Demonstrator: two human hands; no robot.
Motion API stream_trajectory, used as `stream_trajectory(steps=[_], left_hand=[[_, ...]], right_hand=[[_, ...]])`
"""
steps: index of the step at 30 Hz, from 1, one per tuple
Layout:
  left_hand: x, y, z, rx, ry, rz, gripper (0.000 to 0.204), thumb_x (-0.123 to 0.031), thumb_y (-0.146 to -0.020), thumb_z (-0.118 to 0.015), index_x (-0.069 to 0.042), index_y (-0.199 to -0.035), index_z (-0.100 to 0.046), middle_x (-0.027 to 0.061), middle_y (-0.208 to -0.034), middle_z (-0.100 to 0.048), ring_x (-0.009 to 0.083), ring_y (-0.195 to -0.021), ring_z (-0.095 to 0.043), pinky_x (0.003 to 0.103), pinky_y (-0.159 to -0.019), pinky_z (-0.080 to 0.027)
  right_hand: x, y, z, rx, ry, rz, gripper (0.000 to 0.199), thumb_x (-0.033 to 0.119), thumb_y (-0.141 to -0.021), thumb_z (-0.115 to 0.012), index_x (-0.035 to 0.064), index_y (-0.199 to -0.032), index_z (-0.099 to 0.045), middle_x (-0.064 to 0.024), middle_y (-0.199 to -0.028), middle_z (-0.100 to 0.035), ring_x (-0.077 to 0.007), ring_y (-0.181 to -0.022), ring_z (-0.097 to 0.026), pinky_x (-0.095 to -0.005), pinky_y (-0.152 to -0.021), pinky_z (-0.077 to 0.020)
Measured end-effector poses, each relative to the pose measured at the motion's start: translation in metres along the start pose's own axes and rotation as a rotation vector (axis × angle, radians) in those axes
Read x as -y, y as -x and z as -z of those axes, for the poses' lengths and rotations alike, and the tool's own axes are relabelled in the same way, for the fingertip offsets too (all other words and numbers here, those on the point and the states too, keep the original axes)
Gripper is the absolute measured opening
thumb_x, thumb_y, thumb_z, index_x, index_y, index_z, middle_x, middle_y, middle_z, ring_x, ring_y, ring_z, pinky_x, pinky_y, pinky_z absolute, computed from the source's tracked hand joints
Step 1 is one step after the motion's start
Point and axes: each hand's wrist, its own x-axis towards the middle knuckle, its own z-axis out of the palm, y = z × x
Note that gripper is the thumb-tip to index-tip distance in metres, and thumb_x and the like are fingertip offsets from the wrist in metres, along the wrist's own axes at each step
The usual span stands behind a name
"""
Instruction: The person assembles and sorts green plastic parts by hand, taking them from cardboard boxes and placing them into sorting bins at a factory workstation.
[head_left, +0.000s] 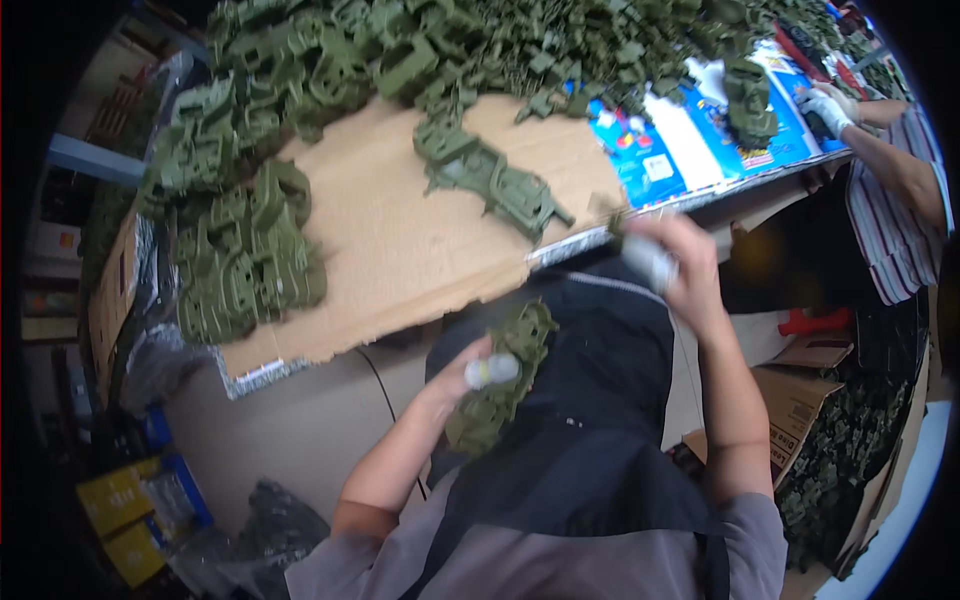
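Note:
My left hand [478, 372], a pale wrap over a finger or thumb, is closed round an olive-green plastic toy vehicle body [520, 345], held above my dark apron. Smeared by motion, my right hand [672, 262] is raised to the right at the table edge, also with a white covering on a digit. Its fingers are closed on a small green plastic part [610, 216], too blurred to tell its exact shape. A similar green vehicle body [490, 182] lies on the cardboard table cover [370, 230], just beyond my hands.
Green vehicle bodies [250, 255] stand grouped at the left, before a big heap of small green parts [560, 50]. At the right a gloved co-worker's hand [828, 108] reaches onto blue printed sheets [655, 165]. An open carton of green parts [840, 470] sits at lower right.

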Motion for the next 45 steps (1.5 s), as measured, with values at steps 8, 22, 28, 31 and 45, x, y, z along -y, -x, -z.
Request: stream_trajectory(steps=[8, 22, 28, 31, 45], left_hand=[[0.001, -0.014, -0.017, -0.040, -0.056, 0.233, 0.064, -0.026, -0.078, -0.067, 0.001, -0.128, -0.039, 0.0111, -0.117, -0.054, 0.0191, -0.101, -0.058, 0.029, -0.087, -0.047], [0.009, -0.017, -0.006, -0.066, -0.106, 0.299, 0.059, -0.027, -0.078, -0.068, 0.001, -0.124, -0.044, 0.0107, -0.111, -0.058, 0.0179, -0.098, -0.060, 0.027, -0.084, -0.048], [0.012, -0.016, 0.000, -0.063, -0.171, 0.273, 0.039, -0.017, -0.082, -0.065, -0.002, -0.115, -0.052, 0.0052, -0.099, -0.062, 0.0111, -0.086, -0.060, 0.025, -0.075, -0.049], [0.018, -0.017, 0.008, -0.090, -0.215, 0.271, 0.038, -0.015, -0.081, -0.065, -0.002, -0.114, -0.053, 0.0057, -0.097, -0.063, 0.0112, -0.085, -0.060, 0.025, -0.074, -0.049], [0.015, -0.016, 0.014, -0.094, -0.195, 0.319, 0.046, -0.031, -0.083, -0.061, -0.003, -0.117, -0.051, 0.0078, -0.103, -0.062, 0.0162, -0.088, -0.062, 0.027, -0.078, -0.050]], right_hand=[[0.020, 0.100, -0.065, 0.504, 0.034, -0.110, 0.033, -0.004, -0.060, -0.058, 0.0032, -0.093, -0.062, -0.0112, -0.074, -0.056, -0.0283, -0.073, -0.059, -0.0370, -0.063, -0.0487], [0.005, 0.090, -0.082, 0.706, 0.042, -0.125, 0.022, -0.001, -0.063, -0.055, 0.0012, -0.085, -0.058, -0.0158, -0.075, -0.060, -0.0328, -0.068, -0.061, -0.0401, -0.060, -0.0511], [-0.011, 0.101, -0.096, 0.654, -0.061, -0.099, 0.027, -0.002, -0.062, -0.054, 0.0031, -0.087, -0.061, -0.0152, -0.076, -0.061, -0.0335, -0.071, -0.061, -0.0415, -0.063, -0.0504], [-0.023, 0.107, -0.110, 0.667, -0.106, -0.139, 0.035, -0.004, -0.059, -0.054, 0.0029, -0.093, -0.062, -0.0163, -0.086, -0.063, -0.0333, -0.079, -0.061, -0.0392, -0.070, -0.0510], [-0.005, 0.073, -0.096, 0.798, 0.051, -0.153, 0.036, 0.006, -0.068, -0.058, 0.0106, -0.103, -0.060, -0.0165, -0.082, -0.063, -0.0334, -0.080, -0.062, -0.0417, -0.070, -0.0493]])
